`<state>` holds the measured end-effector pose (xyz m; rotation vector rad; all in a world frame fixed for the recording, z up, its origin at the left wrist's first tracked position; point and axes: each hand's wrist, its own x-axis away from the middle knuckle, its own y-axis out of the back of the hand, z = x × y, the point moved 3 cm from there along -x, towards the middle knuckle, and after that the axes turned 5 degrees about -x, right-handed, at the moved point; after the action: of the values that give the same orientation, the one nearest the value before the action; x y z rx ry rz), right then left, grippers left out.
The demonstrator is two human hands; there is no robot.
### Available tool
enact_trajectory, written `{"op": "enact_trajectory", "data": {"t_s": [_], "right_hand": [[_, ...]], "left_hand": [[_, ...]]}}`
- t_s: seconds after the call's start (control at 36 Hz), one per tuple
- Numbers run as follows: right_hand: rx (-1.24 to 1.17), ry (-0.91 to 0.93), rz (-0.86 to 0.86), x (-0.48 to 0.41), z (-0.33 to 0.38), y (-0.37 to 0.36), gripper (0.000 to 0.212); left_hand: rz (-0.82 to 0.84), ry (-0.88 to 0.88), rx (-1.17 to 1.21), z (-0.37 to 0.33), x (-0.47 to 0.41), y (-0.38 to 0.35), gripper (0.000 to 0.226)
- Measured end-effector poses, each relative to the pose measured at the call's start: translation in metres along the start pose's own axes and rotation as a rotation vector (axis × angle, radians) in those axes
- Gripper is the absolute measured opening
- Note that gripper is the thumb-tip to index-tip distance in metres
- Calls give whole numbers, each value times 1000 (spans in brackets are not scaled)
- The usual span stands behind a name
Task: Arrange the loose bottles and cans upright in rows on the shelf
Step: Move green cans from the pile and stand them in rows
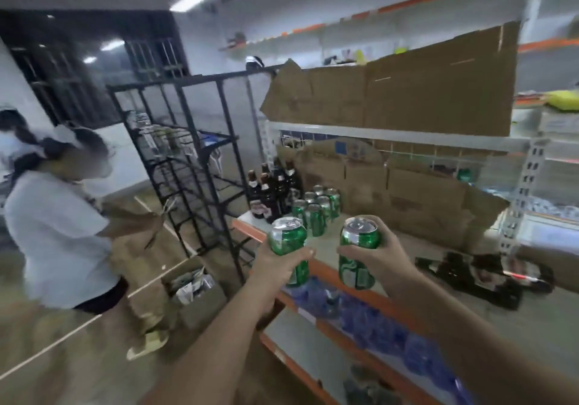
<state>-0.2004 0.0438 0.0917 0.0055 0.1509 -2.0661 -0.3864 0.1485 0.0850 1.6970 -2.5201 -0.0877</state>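
**Two cans in hand, placement pending**

The left hand [277, 267] grips a green aluminium drink can [288, 237] round its lower body, top end up. The right hand [376, 257] holds a second green aluminium can [360, 237] the same way, tilted slightly. Both cans are in the air in front of the block of standing green cans [316, 207], the left-hand can closer to it and the right-hand one off to its right.

The block stands on the grey shelf board with the orange front rail [419, 248]. Upright brown glass bottles [272, 191] stand just to its left, and brown cardboard sheeting [407, 195] lines the back to its right. Dark glass bottles [479, 276] lie on their sides well to the right of the block.

Assessment: the step in hand is extending the block. Recommended practice:
- Level each can before lowering it.
- Set it flat beside the front cans, in line with the rows.
- Let go only once the base is seated.
- Place one can at a time, so neither knocks a neighbour.

The lying bottles remain outstanding.
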Motion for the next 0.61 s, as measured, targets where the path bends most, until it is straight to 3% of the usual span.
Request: {"op": "enact_trajectory", "data": {"t_s": [0.19, 0.61], "right_hand": [[-23, -78, 29, -50, -25, -37, 42], [-50, -163, 7, -231, -101, -36, 48]], "left_hand": [[-48, -1, 20, 14, -37, 25, 32], [-123, 91, -12, 44, -206, 6, 50]]}}
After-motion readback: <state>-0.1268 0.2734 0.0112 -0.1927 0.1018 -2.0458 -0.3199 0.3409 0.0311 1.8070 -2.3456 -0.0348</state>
